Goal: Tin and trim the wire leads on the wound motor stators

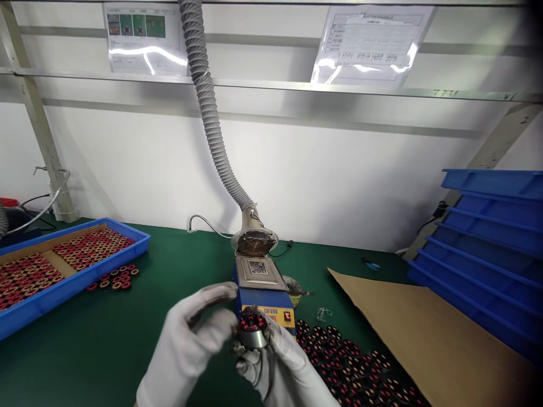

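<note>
My right hand [285, 362], in a white glove with dark, soiled fingertips, grips a small motor stator [253, 332]. Red windings show on the stator's top, and a smooth silver metal ring surrounds its lower part. Just left of it is my left hand [186, 339], also in a white glove. Its thumb and forefinger are apart with a gap between them, and nothing shows in that gap. The lower fingers of the left hand are partly hidden. Right behind both hands stands a blue and yellow soldering pot [265, 299] with a flat metal top.
A grey ribbed hose [207, 102] ends in a round hood above the pot. Blackened stators [348, 362] lie heaped at right beside a cardboard sheet [424, 322] and stacked blue trays [487, 254]. At left, a blue tray [139, 240] holds rows of red stators; several loose ones [114, 278] lie nearby.
</note>
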`<state>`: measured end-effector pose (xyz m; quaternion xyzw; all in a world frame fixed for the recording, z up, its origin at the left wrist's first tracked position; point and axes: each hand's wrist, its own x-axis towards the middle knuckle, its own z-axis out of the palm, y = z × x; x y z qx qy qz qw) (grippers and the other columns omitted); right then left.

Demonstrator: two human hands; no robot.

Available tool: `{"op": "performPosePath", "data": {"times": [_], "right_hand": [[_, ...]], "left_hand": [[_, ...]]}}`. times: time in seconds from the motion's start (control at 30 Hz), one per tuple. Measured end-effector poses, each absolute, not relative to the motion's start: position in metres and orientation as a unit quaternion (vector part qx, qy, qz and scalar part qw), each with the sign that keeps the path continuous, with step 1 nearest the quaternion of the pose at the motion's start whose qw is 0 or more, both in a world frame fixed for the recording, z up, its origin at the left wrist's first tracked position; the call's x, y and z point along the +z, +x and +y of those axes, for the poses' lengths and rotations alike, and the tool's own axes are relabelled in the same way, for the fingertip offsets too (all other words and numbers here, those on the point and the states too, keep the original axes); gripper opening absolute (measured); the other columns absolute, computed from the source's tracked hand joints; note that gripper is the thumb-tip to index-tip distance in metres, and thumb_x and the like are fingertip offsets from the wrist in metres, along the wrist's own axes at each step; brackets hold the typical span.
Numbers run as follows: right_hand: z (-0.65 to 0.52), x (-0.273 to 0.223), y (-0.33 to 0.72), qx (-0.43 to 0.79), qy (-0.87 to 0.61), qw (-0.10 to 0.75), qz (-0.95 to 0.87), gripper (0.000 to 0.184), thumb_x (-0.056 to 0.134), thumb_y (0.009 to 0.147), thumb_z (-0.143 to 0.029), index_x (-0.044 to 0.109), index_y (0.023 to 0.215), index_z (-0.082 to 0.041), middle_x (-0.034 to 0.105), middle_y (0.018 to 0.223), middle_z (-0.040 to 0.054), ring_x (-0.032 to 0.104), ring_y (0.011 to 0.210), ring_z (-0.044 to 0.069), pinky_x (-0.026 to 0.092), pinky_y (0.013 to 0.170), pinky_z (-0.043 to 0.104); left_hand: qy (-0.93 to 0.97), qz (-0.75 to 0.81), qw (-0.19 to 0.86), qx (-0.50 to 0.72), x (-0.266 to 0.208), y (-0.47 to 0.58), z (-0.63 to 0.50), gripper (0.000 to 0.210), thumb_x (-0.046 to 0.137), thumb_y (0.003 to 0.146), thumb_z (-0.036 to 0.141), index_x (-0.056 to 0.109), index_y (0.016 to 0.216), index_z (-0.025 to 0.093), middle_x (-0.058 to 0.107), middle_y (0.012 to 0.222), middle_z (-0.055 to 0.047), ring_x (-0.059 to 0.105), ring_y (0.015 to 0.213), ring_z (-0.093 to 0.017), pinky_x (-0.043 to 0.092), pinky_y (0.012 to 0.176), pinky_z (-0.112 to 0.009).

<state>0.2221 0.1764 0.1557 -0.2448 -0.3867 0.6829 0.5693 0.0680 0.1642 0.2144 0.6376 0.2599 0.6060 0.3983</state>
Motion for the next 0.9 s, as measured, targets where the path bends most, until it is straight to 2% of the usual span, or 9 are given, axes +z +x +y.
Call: {"op": "performPosePath", "data": {"times": [0.1,0.23,0.33,0.43,0.5,0.6,0.7,0.77,0.9], "right_hand": [[0.173,0.159,0.219,0.68,-0.24,0.575,-0.387,0.03,0.08,0.055,-0.03,0.07,0.081,-0.02,0.07,0.073,0.0054,0.066,0.074,0.022,0.049,0.08,0.041],[0.165,0.161,0.216,0.672,-0.242,0.589,-0.378,0.028,0.079,0.058,-0.024,0.068,0.083,-0.02,0.069,0.075,0.0063,0.066,0.077,0.024,0.048,0.082,0.043],[0.164,0.161,0.217,0.676,-0.237,0.592,-0.371,0.028,0.079,0.058,-0.026,0.068,0.083,-0.02,0.069,0.074,0.0059,0.066,0.074,0.023,0.049,0.079,0.043],[0.165,0.164,0.215,0.686,-0.235,0.587,-0.361,0.029,0.079,0.057,-0.027,0.068,0.083,-0.02,0.069,0.074,0.0057,0.066,0.077,0.022,0.05,0.077,0.04],[0.161,0.169,0.212,0.694,-0.235,0.58,-0.355,0.03,0.079,0.058,-0.028,0.068,0.083,-0.018,0.069,0.074,0.0061,0.065,0.079,0.023,0.051,0.075,0.039],[0.15,0.179,0.207,0.72,-0.216,0.575,-0.322,0.03,0.078,0.06,-0.028,0.068,0.087,-0.018,0.07,0.079,0.0065,0.065,0.079,0.021,0.052,0.072,0.034],[0.136,0.188,0.206,0.767,-0.16,0.564,-0.261,0.027,0.071,0.069,-0.031,0.066,0.093,-0.018,0.07,0.088,0.0063,0.065,0.074,0.015,0.051,0.066,0.024],[0.131,0.191,0.205,0.78,-0.126,0.564,-0.241,0.026,0.068,0.073,-0.034,0.066,0.094,-0.018,0.07,0.089,0.0062,0.065,0.073,0.014,0.051,0.064,0.023],[0.13,0.189,0.202,0.762,-0.133,0.586,-0.243,0.029,0.063,0.074,-0.042,0.065,0.093,-0.02,0.069,0.089,0.0064,0.063,0.079,0.018,0.05,0.072,0.033]], "left_hand": [[0.679,0.249,0.403,0.561,0.214,0.076,0.163,0.022,0.062,0.067,0.007,0.07,0.08,0.022,0.069,0.087,-0.002,0.064,0.079,-0.017,0.052,0.07,-0.016],[0.606,0.254,0.41,0.633,0.212,0.074,0.166,0.02,0.057,0.067,0.006,0.069,0.068,0.022,0.069,0.077,0.0,0.064,0.074,-0.016,0.052,0.067,-0.015],[0.584,0.267,0.415,0.645,0.217,0.066,0.166,0.021,0.057,0.067,0.007,0.07,0.074,0.022,0.069,0.082,0.0,0.065,0.072,-0.016,0.052,0.063,-0.013],[0.654,0.272,0.412,0.573,0.221,0.067,0.165,0.027,0.06,0.064,0.005,0.07,0.084,0.022,0.069,0.089,-0.002,0.065,0.077,-0.017,0.052,0.066,-0.014],[0.678,0.25,0.419,0.55,0.22,0.072,0.164,0.023,0.06,0.066,0.006,0.07,0.079,0.021,0.069,0.085,-0.002,0.064,0.078,-0.017,0.052,0.069,-0.017],[0.637,0.242,0.424,0.596,0.217,0.074,0.165,0.019,0.058,0.069,0.006,0.069,0.066,0.022,0.068,0.074,-0.001,0.062,0.079,-0.017,0.05,0.072,-0.017],[0.583,0.254,0.422,0.646,0.218,0.065,0.164,0.018,0.058,0.072,0.009,0.069,0.071,0.023,0.068,0.08,0.0,0.062,0.083,-0.017,0.05,0.072,-0.017],[0.604,0.276,0.402,0.631,0.22,0.061,0.162,0.02,0.061,0.071,0.01,0.068,0.081,0.025,0.066,0.093,0.0,0.061,0.088,-0.018,0.05,0.073,-0.017],[0.741,0.293,0.348,0.494,0.221,0.066,0.159,0.051,0.071,0.057,0.003,0.063,0.101,0.027,0.059,0.111,-0.003,0.055,0.101,-0.022,0.044,0.09,-0.026]]}}
